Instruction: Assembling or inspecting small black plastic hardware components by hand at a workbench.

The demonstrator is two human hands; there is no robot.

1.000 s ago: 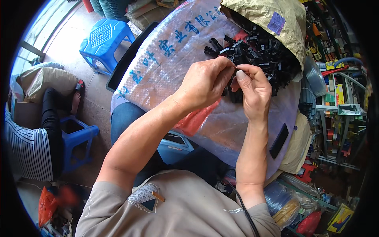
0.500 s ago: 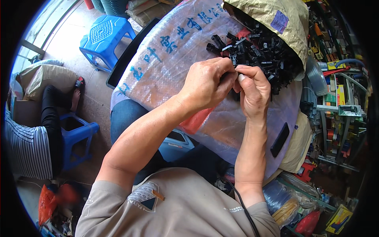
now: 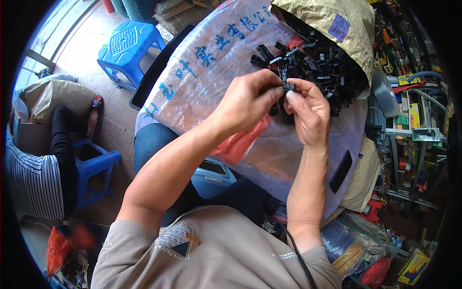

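Between my two hands is a small black plastic part (image 3: 288,87), pinched by the fingertips of both. My left hand (image 3: 254,98) is closed on its left end, thumb and forefinger together. My right hand (image 3: 310,108) grips the other end between thumb and forefinger. Fingers cover much of the part, so its full shape does not show. Just beyond the hands lies a heap of similar black plastic parts (image 3: 332,67), spilling from the mouth of a brown paper sack (image 3: 353,29) with a purple patch.
A whitish woven plastic sheet (image 3: 192,91) covers the work surface. On it are a red plastic bag (image 3: 238,144) and a black phone (image 3: 340,171). Crowded shelves (image 3: 416,120) stand at right. Blue stools (image 3: 127,48) and a seated person in a striped top (image 3: 36,178) are at left.
My fingers have shifted slightly apart, so the black part now shows between them. My left hand has tilted a little, and more of the red bag shows beneath it.
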